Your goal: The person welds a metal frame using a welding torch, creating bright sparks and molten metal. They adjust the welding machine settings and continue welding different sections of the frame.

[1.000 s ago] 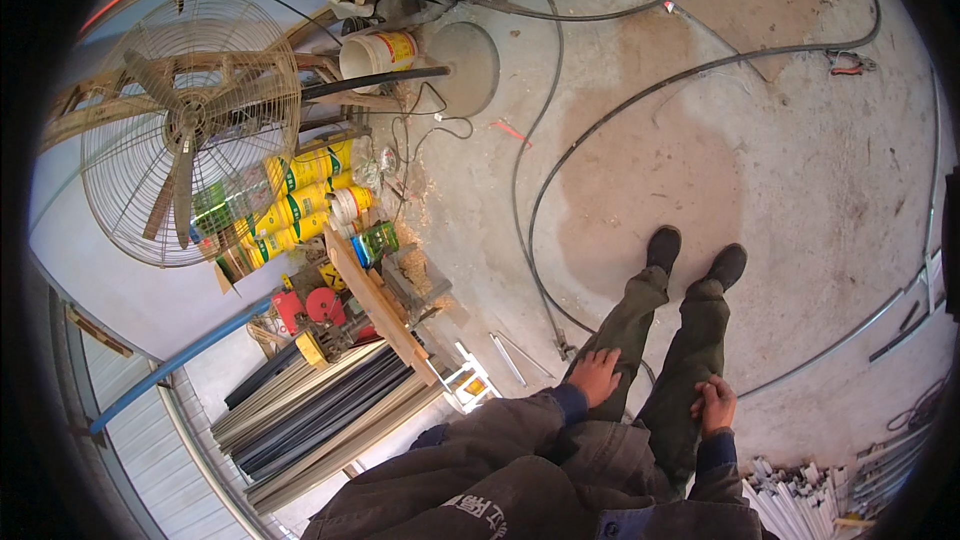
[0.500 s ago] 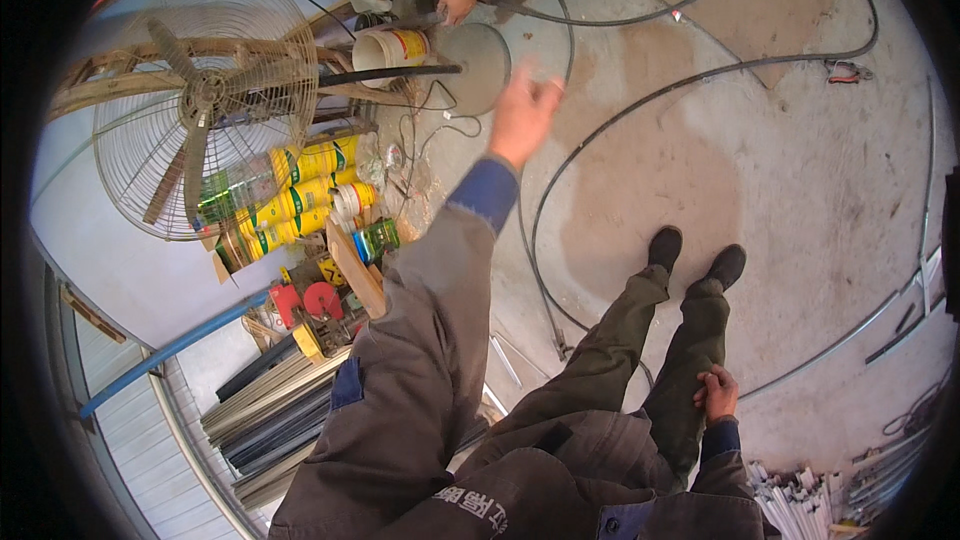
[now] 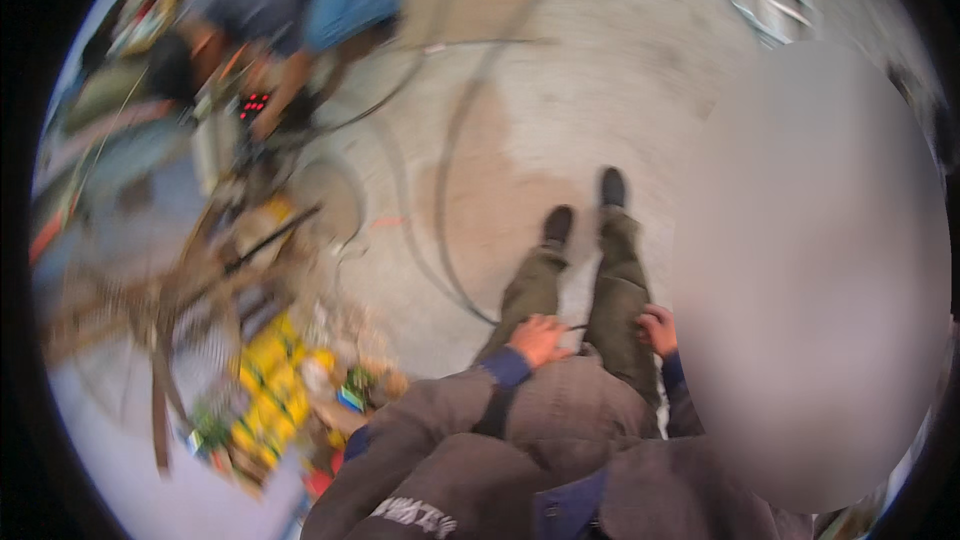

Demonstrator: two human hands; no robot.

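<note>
My left hand [image 3: 540, 340] is in front of my lower jacket, over the top of my left thigh. Its blurred fingers look loosely apart, with nothing seen in them. Beside my right thigh is my right hand [image 3: 658, 330], loosely open and holding nothing that I can see. Both hands are nearest to my dark green trousers [image 3: 615, 315]. A black cable [image 3: 443, 200] curves over the floor and passes behind my legs.
A person [image 3: 270, 0] crouches at the upper left, one arm at a machine with red lights [image 3: 255, 107]. Below stand a caged fan [image 3: 160, 340] and yellow containers [image 3: 268, 390]. A black bar [image 3: 272, 238] slants there. A grey blurred oval [image 3: 815, 270] hides much of the right side.
My left hand has come back from its reach toward the upper left and is now at my thigh. The view has turned and blurred; more of the other person shows, and a grey oval covers the right.
</note>
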